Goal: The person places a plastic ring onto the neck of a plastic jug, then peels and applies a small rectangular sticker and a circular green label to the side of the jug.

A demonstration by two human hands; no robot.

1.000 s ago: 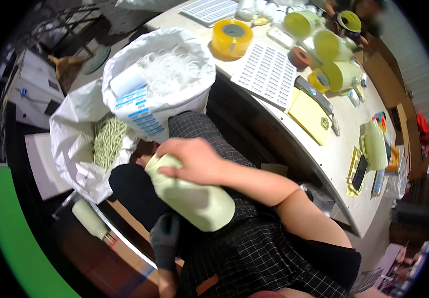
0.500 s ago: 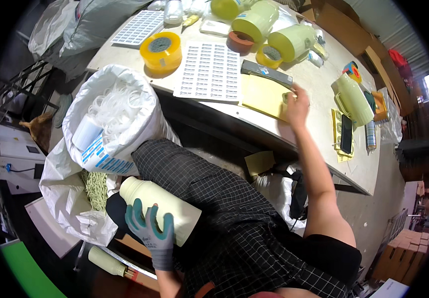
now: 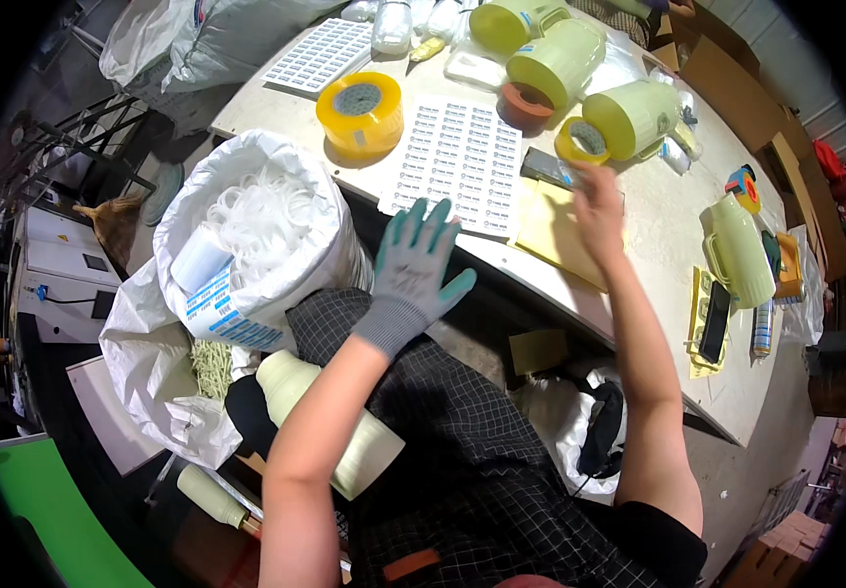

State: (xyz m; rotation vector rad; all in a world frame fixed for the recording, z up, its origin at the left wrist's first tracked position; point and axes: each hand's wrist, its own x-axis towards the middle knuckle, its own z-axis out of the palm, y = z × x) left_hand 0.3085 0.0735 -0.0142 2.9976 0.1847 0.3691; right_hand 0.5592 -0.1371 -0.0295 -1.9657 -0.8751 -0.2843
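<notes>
My left hand (image 3: 417, 267), in a grey and green glove, is spread open over the near edge of a white sheet of printed labels (image 3: 464, 147). Whether its fingertips touch the sheet I cannot tell. My bare right hand (image 3: 599, 218) is blurred by motion beside a dark grey, narrow box (image 3: 544, 167) and a yellow paper pad (image 3: 558, 235); its fingers are not clear. On my lap, partly behind my left forearm, lies a pale green bottle-shaped container (image 3: 369, 456), held by neither hand.
A white sack (image 3: 335, 230) of clear rings stands at left. On the table (image 3: 653, 294) are a big yellow tape roll (image 3: 362, 116), a brown roll (image 3: 526, 106), a smaller yellow roll (image 3: 580, 142), pale green jugs (image 3: 629, 118) and a black phone (image 3: 713, 323).
My left hand has let go of the pale green container and risen to the label sheet. My right hand is still near the pad and dark box. The whole view has shifted a little.
</notes>
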